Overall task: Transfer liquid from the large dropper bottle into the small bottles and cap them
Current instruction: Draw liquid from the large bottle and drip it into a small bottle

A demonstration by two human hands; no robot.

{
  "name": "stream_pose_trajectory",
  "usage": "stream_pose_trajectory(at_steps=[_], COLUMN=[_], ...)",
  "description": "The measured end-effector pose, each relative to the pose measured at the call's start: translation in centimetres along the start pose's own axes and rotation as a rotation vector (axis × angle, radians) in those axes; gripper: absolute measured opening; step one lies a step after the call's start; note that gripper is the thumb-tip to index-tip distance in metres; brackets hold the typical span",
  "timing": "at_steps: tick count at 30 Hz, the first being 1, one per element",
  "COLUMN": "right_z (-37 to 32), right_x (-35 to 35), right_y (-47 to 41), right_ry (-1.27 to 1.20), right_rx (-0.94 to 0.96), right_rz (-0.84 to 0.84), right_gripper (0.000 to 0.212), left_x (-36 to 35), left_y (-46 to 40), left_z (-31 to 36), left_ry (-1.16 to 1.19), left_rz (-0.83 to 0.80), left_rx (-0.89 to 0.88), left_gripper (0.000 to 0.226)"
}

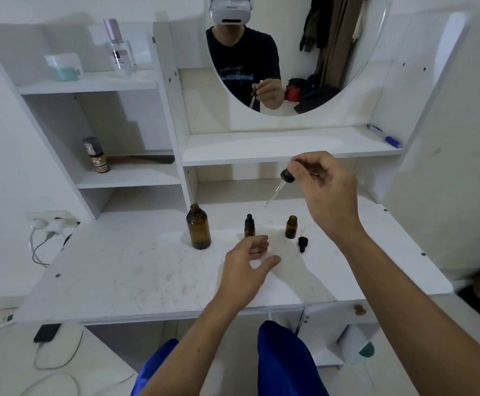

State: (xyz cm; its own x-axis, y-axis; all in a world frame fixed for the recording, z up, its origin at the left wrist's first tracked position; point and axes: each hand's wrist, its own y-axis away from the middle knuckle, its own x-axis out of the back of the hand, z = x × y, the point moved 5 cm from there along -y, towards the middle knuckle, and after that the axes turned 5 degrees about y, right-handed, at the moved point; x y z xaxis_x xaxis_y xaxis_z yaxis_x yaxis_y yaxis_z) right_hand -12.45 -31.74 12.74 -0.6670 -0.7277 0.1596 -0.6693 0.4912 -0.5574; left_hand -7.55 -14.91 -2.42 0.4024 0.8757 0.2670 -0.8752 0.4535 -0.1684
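A large amber bottle (198,230) stands uncapped on the white desk (119,275). To its right stands a small amber bottle with a black dropper cap (249,226). Further right is a second small amber bottle (291,227), uncapped, with its black cap (302,243) lying beside it. My right hand (327,190) pinches the rubber bulb of the large glass dropper (279,187), held in the air above and between the two small bottles, tip pointing down-left. My left hand (247,264) hovers open over the desk, just in front of the capped small bottle, holding nothing.
A round mirror (347,90) hangs behind the desk. Shelves at the left hold a perfume bottle (120,50), a white jar (64,67) and a small pump bottle (96,155). A blue marker (384,135) lies on the back ledge. A power strip (53,224) with cables sits at the left.
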Motion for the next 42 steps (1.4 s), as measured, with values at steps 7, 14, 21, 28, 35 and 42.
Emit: stream_pose_trajectory(at_steps=[7, 14, 21, 28, 35, 42], right_z=[-1.4, -2.6, -3.3, -2.9, -1.2, -0.3], right_x=[-5.6, -9.7, -12.6, -14.9, -16.9, -17.2], right_y=[0.4, 0.6, 0.2, 0.8, 1.0, 1.1], right_ry=[-0.124, -0.133, -0.126, 0.033, 0.116, 0.102], right_rx=[0.011, 0.05, 0.066, 0.138, 0.026, -0.061], right_rz=[-0.07, -0.07, -0.131, -0.232, -0.355, -0.326], right_gripper=[0.009, 0.012, 0.009, 0.008, 0.01, 0.012], left_x=[9.0, 14.2, 13.2, 13.2, 13.2, 13.1], left_y=[2.2, 1.7, -0.8, -1.5, -1.5, -1.5], left_z=[-2.1, -3.2, -3.6, -3.5, -3.3, -3.5], left_ry=[0.057, 0.127, 0.072, 0.014, 0.0, -0.008], left_rz=[0.142, 0.391, 0.358, 0.368, 0.369, 0.367], left_rx=[0.078, 0.11, 0.096, 0.077, 0.086, 0.088], left_gripper=[0.046, 0.066, 0.076, 0.055, 0.052, 0.053])
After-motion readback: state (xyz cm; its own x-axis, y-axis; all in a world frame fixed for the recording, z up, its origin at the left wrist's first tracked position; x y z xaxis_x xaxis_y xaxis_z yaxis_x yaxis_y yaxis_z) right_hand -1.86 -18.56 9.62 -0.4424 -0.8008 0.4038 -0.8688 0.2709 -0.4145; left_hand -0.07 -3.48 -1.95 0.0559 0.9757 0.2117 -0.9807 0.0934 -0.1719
